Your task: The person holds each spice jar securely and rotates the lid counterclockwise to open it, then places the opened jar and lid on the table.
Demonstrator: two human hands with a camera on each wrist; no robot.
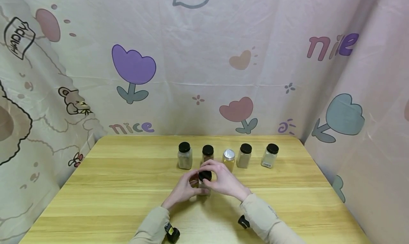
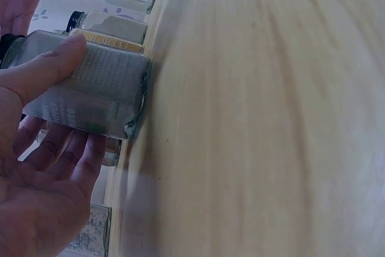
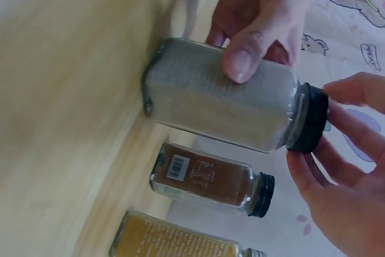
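A square glass spice jar (image 3: 210,106) with pale grey-beige powder stands upright at the middle of the table, just in front of a row of similar jars. My left hand (image 1: 184,190) grips its body, thumb on one face and fingers round the other side. The jar's black lid (image 3: 311,118) sits on its neck. My right hand (image 1: 224,180) holds that lid by its rim between thumb and fingers. Behind the hands stands a black-lidded jar of brown powder (image 3: 207,174), partly hidden in the head view.
Along the back stand a black-lidded greyish jar (image 1: 185,158), a silver-capped yellow jar (image 1: 228,157), a black-lidded beige jar (image 1: 244,156) and a black-lidded pale jar (image 1: 270,156). The wooden table (image 1: 112,187) ends at a patterned curtain (image 1: 179,59).
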